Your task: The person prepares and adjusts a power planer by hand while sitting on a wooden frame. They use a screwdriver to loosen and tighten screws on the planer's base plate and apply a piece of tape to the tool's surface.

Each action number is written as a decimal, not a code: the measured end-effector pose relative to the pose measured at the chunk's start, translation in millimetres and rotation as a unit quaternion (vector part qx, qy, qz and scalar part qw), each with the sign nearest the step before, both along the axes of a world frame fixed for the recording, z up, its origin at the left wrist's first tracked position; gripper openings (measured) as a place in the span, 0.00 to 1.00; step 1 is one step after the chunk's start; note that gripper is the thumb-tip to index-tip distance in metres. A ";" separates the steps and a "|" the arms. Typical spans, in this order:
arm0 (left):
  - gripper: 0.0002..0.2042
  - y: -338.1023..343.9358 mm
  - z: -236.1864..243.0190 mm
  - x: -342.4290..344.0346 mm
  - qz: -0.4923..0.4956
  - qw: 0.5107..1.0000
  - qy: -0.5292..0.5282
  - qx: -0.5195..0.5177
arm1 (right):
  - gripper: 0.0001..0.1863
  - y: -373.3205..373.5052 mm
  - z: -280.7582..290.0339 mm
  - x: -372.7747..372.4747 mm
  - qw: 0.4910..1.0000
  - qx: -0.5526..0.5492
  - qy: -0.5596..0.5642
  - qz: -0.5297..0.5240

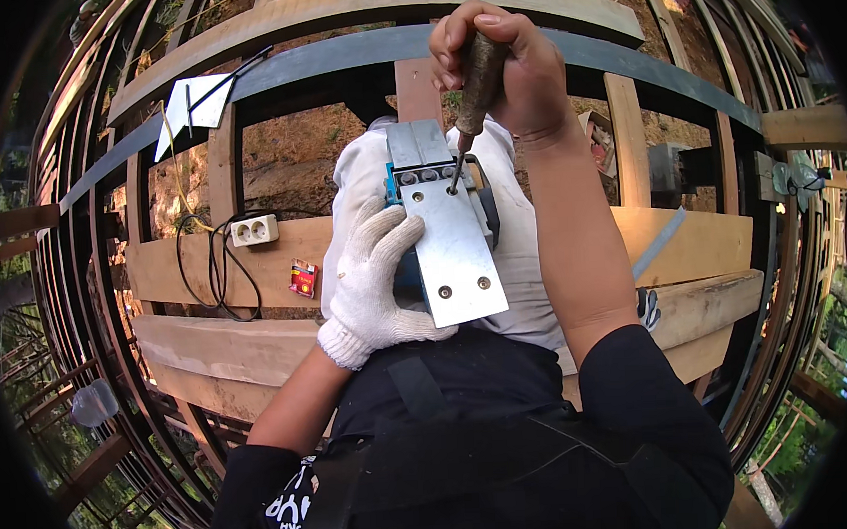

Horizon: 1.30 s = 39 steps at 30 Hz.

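An electric planer [456, 249] rests upside down on my lap, its flat metal sole facing up. Screw heads show near the corners of the plate. My left hand [372, 276], in a white knitted glove, is wrapped round the planer's left side with its fingers on the plate's edge. My bare right hand [529, 80] is closed round the worn handle of a screwdriver [477, 92]. The screwdriver slants down, and its tip meets the screw at the plate's far right corner. Most of the planer's body is hidden beneath the plate.
Wooden planks [229, 353] and beams surround me over bare earth. A white socket block [255, 230] with a black cable [217, 264] lies at the left, near a small red packet [303, 278]. Farther off is a white angular sheet [194, 106]. A metal strip [661, 242] lies at the right.
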<state>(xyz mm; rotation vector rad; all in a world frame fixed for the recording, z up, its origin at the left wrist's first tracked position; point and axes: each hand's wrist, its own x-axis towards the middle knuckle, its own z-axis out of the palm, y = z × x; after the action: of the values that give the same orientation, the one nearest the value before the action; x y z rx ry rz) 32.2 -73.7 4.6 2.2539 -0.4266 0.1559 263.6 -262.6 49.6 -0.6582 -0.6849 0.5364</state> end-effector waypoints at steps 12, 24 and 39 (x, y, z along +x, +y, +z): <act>0.55 -0.8 2.0 2.1 -0.004 1.000 -0.022 0.011 | 0.18 4.0 -0.3 -9.2 0.998 -0.010 -0.024 0.053; 0.52 -0.1 1.7 -1.6 0.000 1.000 0.007 -0.002 | 0.21 -38.5 36.0 -60.7 0.926 -0.050 0.160 -0.338; 0.53 0.3 2.4 -2.6 -0.003 1.000 0.007 0.021 | 0.21 -41.6 46.9 -111.7 0.947 -0.094 0.160 -0.263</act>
<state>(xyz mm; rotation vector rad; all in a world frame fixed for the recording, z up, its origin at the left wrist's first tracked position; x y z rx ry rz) 29.6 -73.4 7.0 2.2926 -0.4334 0.1295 151.8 -304.2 96.5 -0.8727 -0.1343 0.2024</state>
